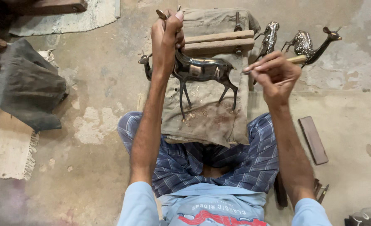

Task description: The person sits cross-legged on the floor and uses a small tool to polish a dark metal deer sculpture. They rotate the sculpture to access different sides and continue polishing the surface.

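Observation:
A dark shiny metal deer figurine (202, 69) is held up over a dusty tan cloth (210, 119) that lies across my lap. My left hand (167, 35) grips the figurine at its front end, near the neck. My right hand (275, 73) is closed around a thin hand tool with a pale wooden handle (296, 59), its tip pointing left toward the deer's rump. Hand and figurine are slightly apart.
Two more metal deer figurines (270, 37) (308, 44) stand on the concrete floor at the upper right. A wooden clamp block (219, 42) lies behind the held deer. A flat dark bar (313, 140) lies right of my leg. Dark cloth (26, 83) covers the left.

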